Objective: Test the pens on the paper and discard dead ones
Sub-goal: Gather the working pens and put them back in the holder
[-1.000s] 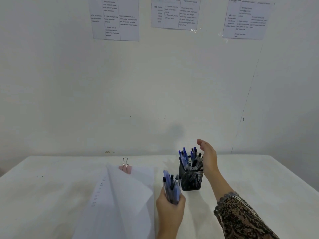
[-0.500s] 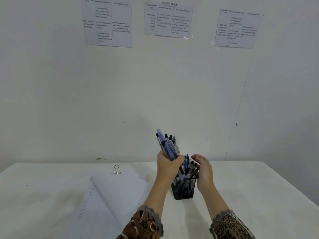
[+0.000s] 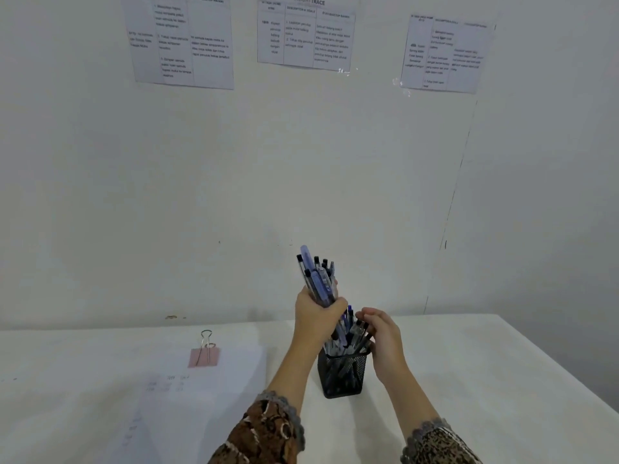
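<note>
Above the pens (image 3: 318, 279), a wall sheet (image 3: 305, 35) reads "INSIGHTTRACE".

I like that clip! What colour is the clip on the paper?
The clip is pink with silver handles; head view.

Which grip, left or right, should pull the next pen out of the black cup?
The right grip. Its fingers are curled right at the tops of the loose pens in the black cup, while the left grip is full, holding a pen bundle above the cup.
</note>
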`<state>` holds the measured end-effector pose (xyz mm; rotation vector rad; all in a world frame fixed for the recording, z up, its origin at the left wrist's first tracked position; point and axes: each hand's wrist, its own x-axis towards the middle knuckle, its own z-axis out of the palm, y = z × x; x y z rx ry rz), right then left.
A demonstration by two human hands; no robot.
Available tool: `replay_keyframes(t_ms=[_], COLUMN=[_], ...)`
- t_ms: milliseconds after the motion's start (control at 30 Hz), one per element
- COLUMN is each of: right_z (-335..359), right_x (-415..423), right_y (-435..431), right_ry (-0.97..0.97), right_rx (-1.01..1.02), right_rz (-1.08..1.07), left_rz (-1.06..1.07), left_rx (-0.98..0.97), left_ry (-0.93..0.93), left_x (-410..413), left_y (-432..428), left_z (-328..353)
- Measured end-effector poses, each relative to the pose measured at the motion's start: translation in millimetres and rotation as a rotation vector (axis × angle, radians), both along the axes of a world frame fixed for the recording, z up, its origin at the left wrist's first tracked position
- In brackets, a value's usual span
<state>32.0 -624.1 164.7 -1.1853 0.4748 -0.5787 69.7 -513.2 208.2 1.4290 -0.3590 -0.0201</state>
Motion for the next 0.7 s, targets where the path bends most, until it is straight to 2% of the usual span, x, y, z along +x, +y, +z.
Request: replay_keyframes(t_ms=[133,300,567,700], right_z=[-2.6,-6.6,-10.0,-9.7], right_x=[2.8,4.8,5.7,4.7], right_y=[1.1,-0.1,6.2,5.3], right_ry=[-0.003,-0.021,-0.06,-0.056], right_rx=[-0.018,-0.061,-0.062,-0.035], right_rz=[-0.007,-0.019,-0.021,-0.032], left_rz=[0.084,0.031,0.047,-0.032], left_rx=[-0.063,0.056,0.06,0.121], left_ry=[0.01,-0.036,-0.106,-0.087], left_x=[4.8,4.7,6.9,6.1], left_y=[-11.9,-19.8,-17.4,-14.7], left_z=[0.4,-10.9,-24.6,-29.0])
